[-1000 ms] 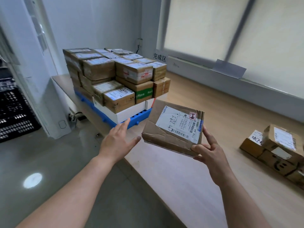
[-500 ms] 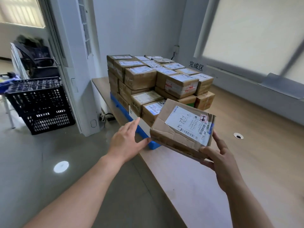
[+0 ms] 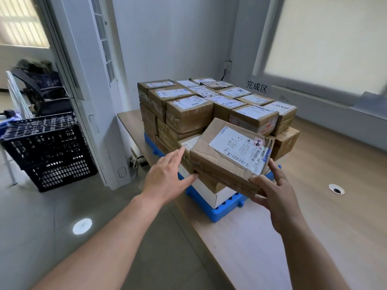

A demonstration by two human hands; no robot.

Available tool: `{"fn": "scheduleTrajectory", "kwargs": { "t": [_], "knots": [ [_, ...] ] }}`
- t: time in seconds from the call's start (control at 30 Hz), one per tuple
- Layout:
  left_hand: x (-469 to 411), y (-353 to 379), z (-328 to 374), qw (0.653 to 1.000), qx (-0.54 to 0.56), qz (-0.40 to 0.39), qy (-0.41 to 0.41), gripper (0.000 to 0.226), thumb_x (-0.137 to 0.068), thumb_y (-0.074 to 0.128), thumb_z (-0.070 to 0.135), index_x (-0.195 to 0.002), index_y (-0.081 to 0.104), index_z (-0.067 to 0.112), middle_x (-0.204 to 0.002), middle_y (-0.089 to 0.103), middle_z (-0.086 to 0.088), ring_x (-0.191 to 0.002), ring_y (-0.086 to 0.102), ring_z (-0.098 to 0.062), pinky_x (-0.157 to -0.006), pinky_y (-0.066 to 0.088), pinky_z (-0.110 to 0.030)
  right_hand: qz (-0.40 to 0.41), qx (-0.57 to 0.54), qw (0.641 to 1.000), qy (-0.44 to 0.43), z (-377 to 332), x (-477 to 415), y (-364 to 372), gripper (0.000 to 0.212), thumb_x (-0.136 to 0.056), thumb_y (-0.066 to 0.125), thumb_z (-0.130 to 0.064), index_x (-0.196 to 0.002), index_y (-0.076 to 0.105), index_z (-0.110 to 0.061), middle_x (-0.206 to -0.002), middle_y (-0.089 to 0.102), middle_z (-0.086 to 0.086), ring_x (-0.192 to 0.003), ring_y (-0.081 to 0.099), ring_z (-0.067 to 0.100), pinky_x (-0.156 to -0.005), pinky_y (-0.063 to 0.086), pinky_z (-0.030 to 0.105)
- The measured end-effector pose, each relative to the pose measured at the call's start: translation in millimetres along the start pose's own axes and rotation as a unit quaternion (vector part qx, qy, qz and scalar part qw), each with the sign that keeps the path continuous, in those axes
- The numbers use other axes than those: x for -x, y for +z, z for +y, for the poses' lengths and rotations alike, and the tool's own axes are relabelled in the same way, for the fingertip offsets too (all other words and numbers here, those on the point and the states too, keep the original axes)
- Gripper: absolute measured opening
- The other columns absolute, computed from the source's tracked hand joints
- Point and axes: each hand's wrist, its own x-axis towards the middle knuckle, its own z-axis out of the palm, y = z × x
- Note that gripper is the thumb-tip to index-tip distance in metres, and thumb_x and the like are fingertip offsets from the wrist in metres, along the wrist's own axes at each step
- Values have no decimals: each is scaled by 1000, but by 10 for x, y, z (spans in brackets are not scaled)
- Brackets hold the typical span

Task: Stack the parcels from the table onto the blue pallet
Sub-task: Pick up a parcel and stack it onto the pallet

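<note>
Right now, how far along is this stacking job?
Done: several layers of taped parcels sit stacked on the blue pallet. In hand: the right hand grips a labelled parcel, tilted, above the stack's near corner; the left hand is open beside it. Left: this one is not yet set down. No other loose parcels are in view, so how many remain cannot be told.

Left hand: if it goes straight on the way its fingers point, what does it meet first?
Likely the low labelled parcel just past the fingertips of the left hand. The held parcel sits close on its right, so depth is unclear; it may brush that first.
</note>
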Motion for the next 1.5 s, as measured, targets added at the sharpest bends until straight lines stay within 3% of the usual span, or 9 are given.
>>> {"fn": "scheduleTrajectory", "kwargs": {
  "t": [0.5,0.67,0.83,0.93,1.0,1.1,1.27,1.37,1.5],
  "knots": [
    [-943,7,-494,990,64,-80,98,88,-90,49,55,-153,-2,19,-152,32,1,-138,29,-15,-108,32,-33,106,-13,994,37,-92,-470,771,71,-86,65,-14,-145,33,-36,-124,62,7,-105,64,28,-60,58,29],
    [-1255,64,-662,983,81,-104,128,81,-94,46,50,-153,2,17,-152,33,0,-137,32,-15,-105,36,-32,146,32,987,56,-119,-606,972,50,-92,58,-26,-140,44,-27,-119,63,6,-105,63,25,-53,53,23],
    [-1424,151,-808,973,104,-127,162,80,-95,47,44,-153,-2,18,-153,31,0,-138,32,-15,-104,37,-33,193,120,972,52,-68,-636,1099,51,-94,52,-43,-142,44,-25,-123,60,2,-107,58,18,-79,50,32],
    [-1438,206,-893,966,128,-129,185,83,-94,50,42,-152,-4,18,-152,32,-1,-138,31,-16,-105,37,-32,217,124,967,49,-22,-587,1183,66,-90,51,-58,-146,36,-25,-135,53,2,-121,51,23,-101,45,46],
    [-1405,240,-973,961,147,-135,189,83,-94,52,40,-153,-3,17,-152,32,-1,-140,28,-15,-107,34,-30,224,109,968,37,1,-528,1226,75,-85,52,-65,-146,34,-25,-138,51,-1,-124,49,21,-104,43,47],
    [-1311,282,-1111,960,168,-130,185,79,-93,55,36,-152,7,15,-151,32,-3,-140,28,-16,-108,31,-28,224,98,970,21,56,-410,1298,70,-89,54,-54,-148,28,-27,-132,49,-5,-120,49,17,-100,43,39],
    [-1261,386,-1234,960,156,-126,198,42,-90,60,31,-126,48,13,-120,51,-3,-111,52,-19,-85,42,-26,217,87,972,25,213,-308,1383,63,-90,62,-37,-144,32,-28,-100,54,-18,-89,55,1,-72,43,18],
    [-1277,426,-1179,948,129,-173,235,34,-92,56,31,-122,54,15,-116,54,-2,-112,50,-18,-90,43,-30,217,82,972,24,277,-311,1417,57,-91,60,-39,-141,35,-30,-106,57,-14,-93,56,1,-79,44,22],
    [-1336,438,-1114,945,119,-191,238,35,-94,51,27,-127,53,18,-123,53,-1,-116,47,-16,-93,41,-30,201,81,976,22,272,-326,1448,36,-93,59,-33,-125,42,-39,-109,60,-15,-97,59,1,-69,46,15]
  ]
}}
